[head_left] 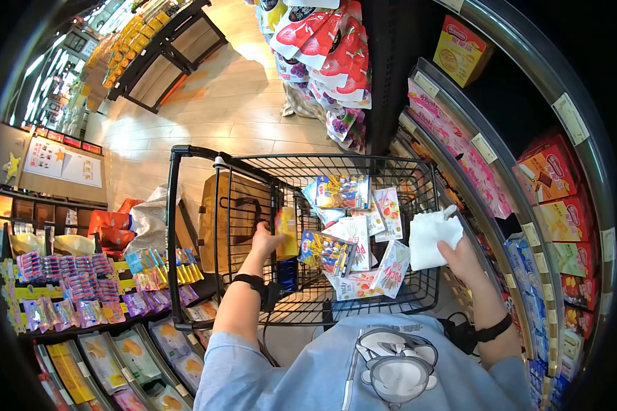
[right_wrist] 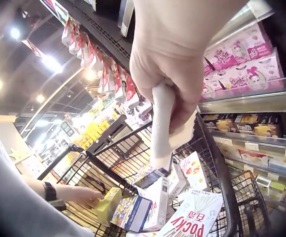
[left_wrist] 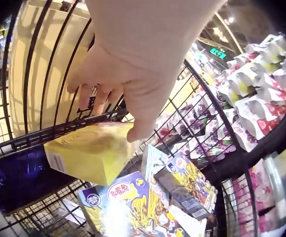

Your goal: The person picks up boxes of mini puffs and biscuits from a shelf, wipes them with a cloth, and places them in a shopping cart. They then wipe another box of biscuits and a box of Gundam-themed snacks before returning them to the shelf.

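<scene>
A black wire shopping cart (head_left: pixel 353 316) stands before the person. Inside it, the left hand (head_left: pixel 264 241) is at a yellow box (left_wrist: pixel 96 155). In the left wrist view its thumb lies at the box's corner, while the other fingers hang beyond the far edge. The box looks blurred in the head view. Over the cart's right side, the right hand (head_left: pixel 463 259) grips a folded white sheet (head_left: pixel 428 240), soft like cloth or tissue, between thumb and fingers. Several white Pocky boxes (right_wrist: pixel 195 215) and two blue-and-yellow snack boxes (head_left: pixel 328 252) lie loosely piled in the cart.
Curved shelves of boxed snacks (head_left: pixel 559 219) run close along the cart's right. Strawberry-printed bags (head_left: pixel 336 55) hang ahead. Bagged sweets (head_left: pixel 68 284) fill racks at the left. A brown cardboard piece (head_left: pixel 219 212) stands at the cart's left end, behind the wires.
</scene>
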